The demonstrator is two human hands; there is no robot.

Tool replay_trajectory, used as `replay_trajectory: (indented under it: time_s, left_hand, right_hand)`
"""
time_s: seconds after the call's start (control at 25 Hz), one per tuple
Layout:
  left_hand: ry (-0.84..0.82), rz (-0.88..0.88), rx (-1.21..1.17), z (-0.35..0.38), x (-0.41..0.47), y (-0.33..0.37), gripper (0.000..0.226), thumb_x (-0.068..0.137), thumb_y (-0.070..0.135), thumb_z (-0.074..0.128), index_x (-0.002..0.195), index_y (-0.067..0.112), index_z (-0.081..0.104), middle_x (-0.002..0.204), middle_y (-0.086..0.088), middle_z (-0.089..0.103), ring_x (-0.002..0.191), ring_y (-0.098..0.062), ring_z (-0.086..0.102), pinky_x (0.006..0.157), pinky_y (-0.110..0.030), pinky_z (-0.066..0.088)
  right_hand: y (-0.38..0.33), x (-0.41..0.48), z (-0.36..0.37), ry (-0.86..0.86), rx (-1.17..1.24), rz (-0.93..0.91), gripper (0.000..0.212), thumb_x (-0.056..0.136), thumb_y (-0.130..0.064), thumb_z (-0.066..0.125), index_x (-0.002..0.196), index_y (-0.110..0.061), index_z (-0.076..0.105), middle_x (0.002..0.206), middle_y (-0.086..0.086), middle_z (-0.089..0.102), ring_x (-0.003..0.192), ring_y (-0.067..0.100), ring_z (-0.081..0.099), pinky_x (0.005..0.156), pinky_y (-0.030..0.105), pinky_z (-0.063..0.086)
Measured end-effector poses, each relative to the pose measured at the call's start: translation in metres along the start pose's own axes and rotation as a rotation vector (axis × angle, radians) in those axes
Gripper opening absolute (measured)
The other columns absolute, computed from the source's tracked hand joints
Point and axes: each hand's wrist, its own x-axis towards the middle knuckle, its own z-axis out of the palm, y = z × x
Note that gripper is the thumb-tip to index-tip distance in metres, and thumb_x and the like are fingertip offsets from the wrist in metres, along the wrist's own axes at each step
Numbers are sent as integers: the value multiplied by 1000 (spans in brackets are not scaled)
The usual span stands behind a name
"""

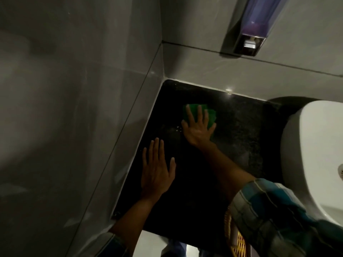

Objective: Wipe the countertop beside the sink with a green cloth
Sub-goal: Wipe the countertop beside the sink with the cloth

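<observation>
Two flat hands: our right hand (pixel 197 127) presses with spread fingers on the green cloth (pixel 199 114), not gripping it; our left hand (pixel 157 169) lies open beside it on the black countertop (pixel 241 130). To the right stands the white sink (pixel 311 145).

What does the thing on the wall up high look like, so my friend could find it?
Start at the white sink on the right, then look up the grey tiled wall behind the black countertop. The soap dispenser is mounted there. It is the only thing on the wall: a see-through purple body with a shiny metal bottom.
</observation>
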Motion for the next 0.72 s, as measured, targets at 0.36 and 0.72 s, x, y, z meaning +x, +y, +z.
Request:
replay_trajectory:
  time_s: [0.36, 0.72]
  left_hand:
    - [-81, -9, 48, -4, -1, 0, 74, 96, 52, 28, 152, 5, 16, 162, -12, 16, 150, -23, 11, 121, -47, 16]
    - [-75, -11, 57, -3, 0, 1, 74, 95, 49, 32, 151, 3, 18, 162, -13, 15, 150, -25, 11, 122, -47, 15]
  right_hand:
    - [71, -70, -2, 35, -246, -46, 58, 96, -53, 29, 148, -47, 4, 165, 0, -6, 150, 23, -8, 114, 66, 3]
    - [65, 4, -33, 98, -34, 210, 57, 97, -50, 31, 150, -45, 9, 164, 3, -6, 150, 27, -10, 111, 69, -4]
